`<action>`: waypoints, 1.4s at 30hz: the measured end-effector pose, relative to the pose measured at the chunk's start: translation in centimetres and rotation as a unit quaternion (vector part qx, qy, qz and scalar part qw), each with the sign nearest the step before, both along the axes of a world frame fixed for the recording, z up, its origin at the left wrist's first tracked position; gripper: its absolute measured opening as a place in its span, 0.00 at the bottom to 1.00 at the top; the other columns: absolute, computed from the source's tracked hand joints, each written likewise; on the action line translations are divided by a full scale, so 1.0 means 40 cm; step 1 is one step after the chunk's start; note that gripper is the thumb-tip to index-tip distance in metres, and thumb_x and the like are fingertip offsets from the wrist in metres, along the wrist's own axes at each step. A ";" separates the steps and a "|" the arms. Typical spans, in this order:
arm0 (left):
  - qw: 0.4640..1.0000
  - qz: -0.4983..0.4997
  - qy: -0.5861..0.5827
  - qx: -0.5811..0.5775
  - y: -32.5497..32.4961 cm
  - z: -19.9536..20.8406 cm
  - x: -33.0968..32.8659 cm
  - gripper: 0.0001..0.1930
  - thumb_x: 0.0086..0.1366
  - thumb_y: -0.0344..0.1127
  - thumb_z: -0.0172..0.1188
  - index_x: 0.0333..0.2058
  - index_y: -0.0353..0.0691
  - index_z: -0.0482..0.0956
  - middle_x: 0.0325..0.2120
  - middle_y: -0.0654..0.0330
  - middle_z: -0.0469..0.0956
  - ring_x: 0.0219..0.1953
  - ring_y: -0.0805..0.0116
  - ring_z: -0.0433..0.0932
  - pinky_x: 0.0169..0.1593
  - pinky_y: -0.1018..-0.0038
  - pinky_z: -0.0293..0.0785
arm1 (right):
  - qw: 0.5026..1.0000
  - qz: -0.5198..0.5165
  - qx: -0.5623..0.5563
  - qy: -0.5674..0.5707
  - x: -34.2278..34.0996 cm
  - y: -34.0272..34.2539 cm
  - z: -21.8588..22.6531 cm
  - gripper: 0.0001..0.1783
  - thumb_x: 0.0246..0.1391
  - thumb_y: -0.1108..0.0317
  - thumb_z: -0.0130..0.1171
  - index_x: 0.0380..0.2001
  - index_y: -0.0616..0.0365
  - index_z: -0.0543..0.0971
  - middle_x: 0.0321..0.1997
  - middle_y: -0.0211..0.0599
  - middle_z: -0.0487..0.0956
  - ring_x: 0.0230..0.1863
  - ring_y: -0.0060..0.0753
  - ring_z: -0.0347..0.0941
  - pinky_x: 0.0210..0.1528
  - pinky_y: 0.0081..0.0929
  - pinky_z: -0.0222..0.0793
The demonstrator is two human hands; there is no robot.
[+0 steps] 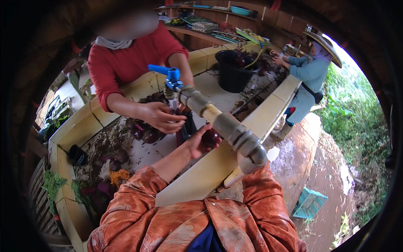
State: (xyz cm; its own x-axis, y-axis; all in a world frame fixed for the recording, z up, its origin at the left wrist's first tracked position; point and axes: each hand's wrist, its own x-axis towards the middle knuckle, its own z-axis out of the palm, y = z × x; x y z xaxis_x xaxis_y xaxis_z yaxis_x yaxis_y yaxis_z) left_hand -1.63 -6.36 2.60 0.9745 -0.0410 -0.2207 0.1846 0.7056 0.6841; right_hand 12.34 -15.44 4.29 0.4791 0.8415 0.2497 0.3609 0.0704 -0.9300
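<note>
In my left hand (195, 143) is a round, dark, wet beetroot (210, 137), with the fingers closed around it. My right arm, in an orange sleeve (262, 185), reaches up behind the grey pipe (233, 130); only a little skin of my right hand (241, 158) shows, and its fingers are hidden. The pipe ends in a tap with a blue lever (163, 70), and water runs from it. Across from me, a person in a red top (134, 63) has a hand (161, 117) close beside the running water. More beetroots (150, 135) lie in the tiled basin (77, 130).
An orange mesh scrubber (119, 177) and leafy greens (53, 185) lie at the left. A black bucket (235, 77) stands farther back. Another person in a hat (312, 67) works at the far right. A teal crate (310, 203) sits on the ground outside the basin.
</note>
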 end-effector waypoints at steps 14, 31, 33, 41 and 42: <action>0.999 -0.008 0.019 0.037 -0.015 0.025 -0.016 0.21 0.53 0.63 0.56 0.30 0.51 0.73 0.24 0.66 0.79 0.23 0.75 0.77 0.22 0.83 0.60 | 0.981 -0.037 -0.156 -0.106 0.103 -0.026 -0.056 0.23 0.52 0.59 0.55 0.46 0.66 0.72 0.40 0.44 0.77 0.40 0.35 0.74 0.42 0.28 0.68; 0.998 -0.013 0.000 0.055 -0.017 0.035 -0.014 0.20 0.55 0.60 0.54 0.34 0.50 0.71 0.26 0.64 0.78 0.25 0.73 0.77 0.25 0.81 0.62 | 0.957 -0.039 -0.196 -0.209 0.136 0.016 -0.078 0.20 0.53 0.59 0.54 0.45 0.61 0.72 0.38 0.40 0.78 0.36 0.33 0.74 0.40 0.29 0.68; 0.998 -0.012 0.003 0.059 -0.017 0.039 -0.017 0.20 0.56 0.60 0.54 0.34 0.50 0.71 0.26 0.64 0.78 0.25 0.73 0.77 0.24 0.81 0.62 | 0.959 -0.040 -0.207 -0.188 0.139 0.014 -0.080 0.20 0.53 0.59 0.54 0.45 0.61 0.72 0.38 0.40 0.78 0.36 0.32 0.74 0.39 0.29 0.68; 0.999 -0.012 -0.009 0.048 -0.015 0.032 -0.014 0.21 0.55 0.61 0.53 0.34 0.49 0.71 0.26 0.63 0.78 0.25 0.73 0.77 0.23 0.82 0.62 | 0.961 -0.038 -0.220 -0.161 0.139 0.023 -0.078 0.21 0.53 0.58 0.54 0.45 0.61 0.72 0.37 0.39 0.77 0.35 0.31 0.73 0.38 0.27 0.68; 0.999 -0.013 -0.008 0.049 -0.015 0.031 -0.013 0.21 0.55 0.61 0.53 0.34 0.49 0.71 0.26 0.63 0.78 0.25 0.73 0.77 0.23 0.82 0.62 | 0.961 -0.037 -0.221 -0.162 0.138 0.023 -0.077 0.21 0.53 0.58 0.54 0.45 0.61 0.72 0.37 0.39 0.77 0.35 0.31 0.73 0.37 0.27 0.68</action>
